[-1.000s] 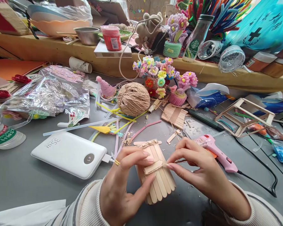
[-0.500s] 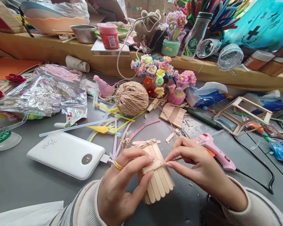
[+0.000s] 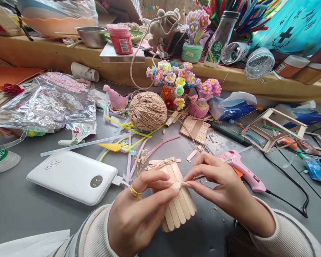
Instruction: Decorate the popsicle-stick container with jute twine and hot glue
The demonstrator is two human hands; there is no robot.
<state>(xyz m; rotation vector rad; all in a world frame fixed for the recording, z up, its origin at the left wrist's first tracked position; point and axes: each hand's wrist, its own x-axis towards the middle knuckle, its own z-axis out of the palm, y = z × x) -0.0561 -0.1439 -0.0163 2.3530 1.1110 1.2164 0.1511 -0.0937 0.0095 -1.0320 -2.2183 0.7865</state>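
Note:
A small panel of popsicle sticks (image 3: 180,207) stands tilted in front of me, its sticks side by side, with a twine-wrapped crosspiece along its upper end. My left hand (image 3: 141,207), with a gold ring, grips the panel from the left; its fingers lie over a short crosspiece at mid-height, and the thumb is partly hidden. My right hand (image 3: 216,184) pinches a thin jute twine (image 3: 182,184) between thumb and forefinger, right at the front of the panel. Dried flowers (image 3: 142,160) lie just behind the panel. Right of my right hand rests a pink glue gun (image 3: 246,171).
A white power bank (image 3: 75,176) with a cable lies at left. Behind are a ball of twine (image 3: 148,111), a bundle of sticks (image 3: 194,130), pipe-cleaner flowers (image 3: 180,82) and a dark green pen-like tool (image 3: 230,133). A stick frame (image 3: 275,128) stands at right.
My left fingers have shifted over the crosspiece toward the twine, the fingertip now close to my right hand's pinch. The right hand keeps its pinch, and the view has shifted slightly.

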